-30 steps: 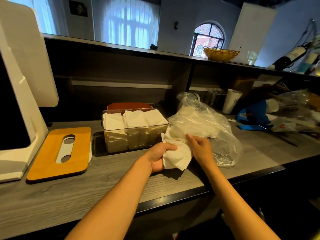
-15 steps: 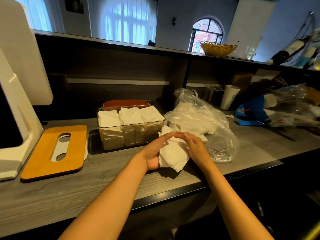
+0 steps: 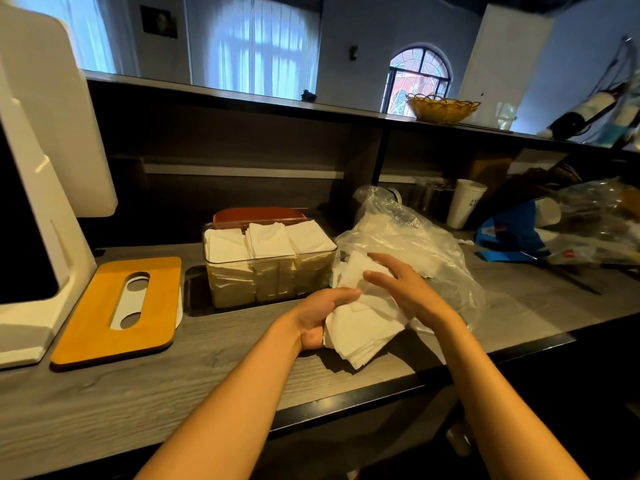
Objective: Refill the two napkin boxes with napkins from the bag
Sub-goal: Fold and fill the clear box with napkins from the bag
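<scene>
one napkin stack [image 3: 363, 327] tilted, corner toward viewer; left hand [image 3: 320, 318] grips, right hand [image 3: 403, 289] flat.

Almost nothing here can be read. At the right of the frame, my white paper cup [image 3: 465, 208] at the back of the counter carries a small dark print on its side, too small for me to make out the letters. Just right of it, the crumpled blue plastic bag [image 3: 512, 233] shows a small white and red mark, unreadable as well. Further right, a clear plastic wrapper [image 3: 581, 252] bears a tiny red spot, illegible too.
</scene>
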### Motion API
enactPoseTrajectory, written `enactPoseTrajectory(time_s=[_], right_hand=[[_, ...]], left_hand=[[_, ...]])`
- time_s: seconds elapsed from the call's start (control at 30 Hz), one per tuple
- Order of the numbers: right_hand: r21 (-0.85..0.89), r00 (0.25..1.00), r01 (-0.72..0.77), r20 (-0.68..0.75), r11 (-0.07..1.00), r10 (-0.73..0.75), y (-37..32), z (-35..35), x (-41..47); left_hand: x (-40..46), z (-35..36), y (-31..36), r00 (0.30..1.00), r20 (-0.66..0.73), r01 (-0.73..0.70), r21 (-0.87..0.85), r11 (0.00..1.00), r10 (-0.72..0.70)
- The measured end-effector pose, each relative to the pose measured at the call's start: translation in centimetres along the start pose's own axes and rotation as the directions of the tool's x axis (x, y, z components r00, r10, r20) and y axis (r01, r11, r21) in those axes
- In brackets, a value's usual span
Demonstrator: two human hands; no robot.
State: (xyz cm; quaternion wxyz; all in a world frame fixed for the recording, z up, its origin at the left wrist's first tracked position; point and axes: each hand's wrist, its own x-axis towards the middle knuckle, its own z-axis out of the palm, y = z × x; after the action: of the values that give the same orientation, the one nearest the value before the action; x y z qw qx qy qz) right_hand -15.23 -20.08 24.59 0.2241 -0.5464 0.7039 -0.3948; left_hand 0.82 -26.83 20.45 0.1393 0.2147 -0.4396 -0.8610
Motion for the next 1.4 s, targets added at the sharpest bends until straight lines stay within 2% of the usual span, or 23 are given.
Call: enactPoseTrajectory(time_s=[0.1, 0.17, 0.23, 0.3, 0.37, 0.47, 0.57, 0.63, 0.7, 0.73, 0.83, 0.93, 1.03, 1.13, 1.27, 1.4], right_hand=[[0.083, 0.974, -0.146, 0.185, 0.986, 0.128, -1.0, -0.7, 0.8], [0.147, 0.967, -0.193, 0.196, 0.970, 0.163, -0.8, -0.8, 1.2], [0.173, 0.976, -0.176, 0.161, 0.969, 0.149, -0.4, -0.6, 1.3], [0.215, 0.993, -0.119, 0.043, 0.969, 0.112, -0.1, -0.3, 1.3], [0.301, 0.986, -0.024, -0.151, 0.953, 0.073, 0.2, -0.1, 1.3], [0.360, 0.908, 0.110, -0.415, 0.926, 0.053, 0.4, -0.6, 1.2], [0.400, 0.829, 0.250, -0.560, 0.882, 0.019, -1.1, -1.9, 0.5], [0.548, 0.829, 0.281, -0.552, 0.788, 0.088, -2.2, -2.3, -0.1], [0.718, 0.857, 0.215, -0.464, 0.662, 0.226, -2.9, -1.8, -0.6], [0.746, 0.859, 0.156, -0.426, 0.647, 0.283, -2.9, -1.2, -0.7], [0.669, 0.821, -0.023, -0.412, 0.743, 0.395, -2.3, 2.0, -0.8], [0.650, 0.800, -0.076, -0.412, 0.756, 0.435, -1.1, 5.1, -1.3], [0.577, 0.827, -0.024, -0.448, 0.816, 0.341, -0.6, 6.1, -2.0], [0.539, 0.842, 0.043, -0.472, 0.841, 0.260, -0.3, 5.9, -2.6], [0.573, 0.805, 0.045, -0.506, 0.818, 0.311, 0.6, 5.6, -2.7], [0.697, 0.746, 0.104, -0.526, 0.709, 0.408, 1.0, 5.2, -2.6]], left_hand=[[0.0, -0.2, 0.1, 1.000, 0.011, -0.009, 0.005, 1.000, 0.009], [-0.1, -0.2, 0.1, 0.999, 0.048, -0.020, 0.013, 1.000, 0.019], [0.0, -0.3, 0.1, 0.994, 0.106, -0.044, 0.034, 0.998, 0.040], [0.2, -0.5, -0.1, 0.990, 0.128, -0.058, 0.049, 0.997, 0.052], [0.4, -0.4, -0.2, 0.991, 0.122, -0.065, 0.064, 0.996, 0.057], [0.4, -0.1, -0.1, 0.995, 0.031, -0.092, 0.058, 0.994, 0.090], [1.0, 0.0, 0.0, 0.986, -0.107, -0.125, -0.003, 0.992, 0.124], [1.1, 0.2, -0.1, 0.978, -0.171, -0.132, -0.052, 0.990, 0.122], [1.0, 0.5, -0.1, 0.970, -0.208, -0.157, -0.147, 0.977, 0.124], [1.0, 0.5, -0.1, 0.968, -0.205, -0.185, -0.206, 0.961, 0.142], [0.9, 0.8, -0.2, 0.963, -0.170, -0.252, -0.297, 0.921, 0.209], [0.4, 1.4, -0.5, 0.956, -0.185, -0.270, -0.269, 0.924, 0.226], [0.5, 1.2, -1.0, 0.922, -0.295, -0.309, -0.164, 0.937, 0.252], [0.7, 1.1, -1.4, 0.900, -0.353, -0.324, -0.151, 0.934, 0.256], [0.6, 1.2, -1.5, 0.914, -0.315, -0.324, -0.195, 0.926, 0.254], [0.2, 1.2, -1.2, 0.937, -0.266, -0.298, -0.271, 0.915, 0.226]])
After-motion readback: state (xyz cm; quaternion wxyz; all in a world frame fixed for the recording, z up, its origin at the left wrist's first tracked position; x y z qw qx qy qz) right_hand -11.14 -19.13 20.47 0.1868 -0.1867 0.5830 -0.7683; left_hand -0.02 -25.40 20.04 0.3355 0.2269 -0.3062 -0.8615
